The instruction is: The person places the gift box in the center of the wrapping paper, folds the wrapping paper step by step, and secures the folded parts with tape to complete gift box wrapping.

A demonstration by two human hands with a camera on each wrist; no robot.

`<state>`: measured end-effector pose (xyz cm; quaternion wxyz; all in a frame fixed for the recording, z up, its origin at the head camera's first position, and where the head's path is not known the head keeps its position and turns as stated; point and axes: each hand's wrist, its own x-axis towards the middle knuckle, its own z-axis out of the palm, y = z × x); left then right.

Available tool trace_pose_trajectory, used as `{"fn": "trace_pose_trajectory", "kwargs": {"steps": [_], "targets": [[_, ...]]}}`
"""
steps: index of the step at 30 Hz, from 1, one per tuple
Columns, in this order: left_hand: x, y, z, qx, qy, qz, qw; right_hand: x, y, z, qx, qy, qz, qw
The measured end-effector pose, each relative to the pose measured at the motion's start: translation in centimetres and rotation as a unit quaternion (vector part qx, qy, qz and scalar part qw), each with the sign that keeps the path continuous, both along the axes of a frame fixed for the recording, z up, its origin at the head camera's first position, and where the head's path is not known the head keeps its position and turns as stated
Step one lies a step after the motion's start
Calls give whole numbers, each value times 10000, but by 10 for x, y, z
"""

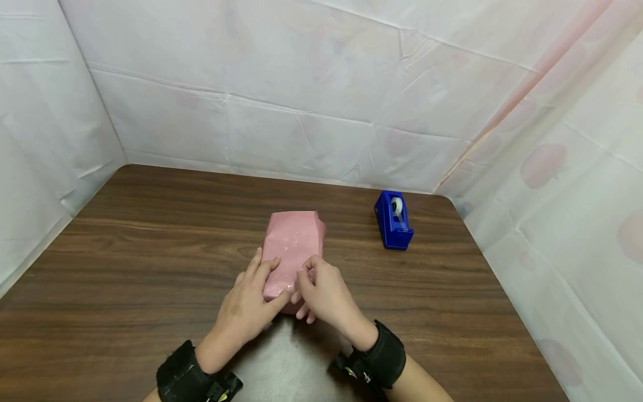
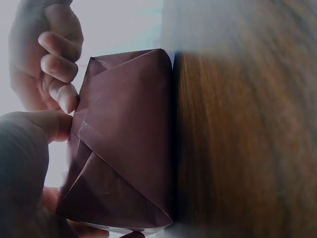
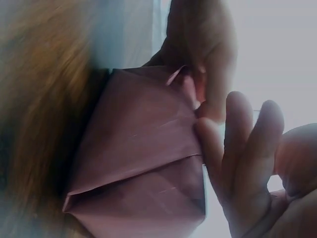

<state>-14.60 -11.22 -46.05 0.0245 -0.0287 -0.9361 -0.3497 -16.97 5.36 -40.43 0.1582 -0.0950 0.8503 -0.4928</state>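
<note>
Before you stretches a dark brown surface (image 1: 125, 262), its wood grain running mostly from side to side and its far corners rounded. Behind it you face a white sheet (image 1: 281, 67), creased with fold lines; another pale sheet (image 1: 35, 151) closes your left. On your right hangs a white curtain (image 1: 588, 262) printed with faint pink fruit-like shapes, beside a pink strip (image 1: 540, 72) slanting down the corner. A soft whitish sheen (image 1: 286, 363) lies on the part nearest you.

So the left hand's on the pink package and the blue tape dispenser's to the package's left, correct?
No: the blue tape dispenser stands to the right of the pink package, as the head view shows. The left hand is on the package.
</note>
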Motion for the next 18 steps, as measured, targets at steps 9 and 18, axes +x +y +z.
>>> {"fn": "trace_pose_trajectory", "kwargs": {"steps": [9,18], "targets": [[-1,1,4,-62,-152,54,9998,4,9,10,-93,-603,65,9981],[-1,1,3,-13,-102,55,9999,6,13,17,-82,-800,153,9966]]}}
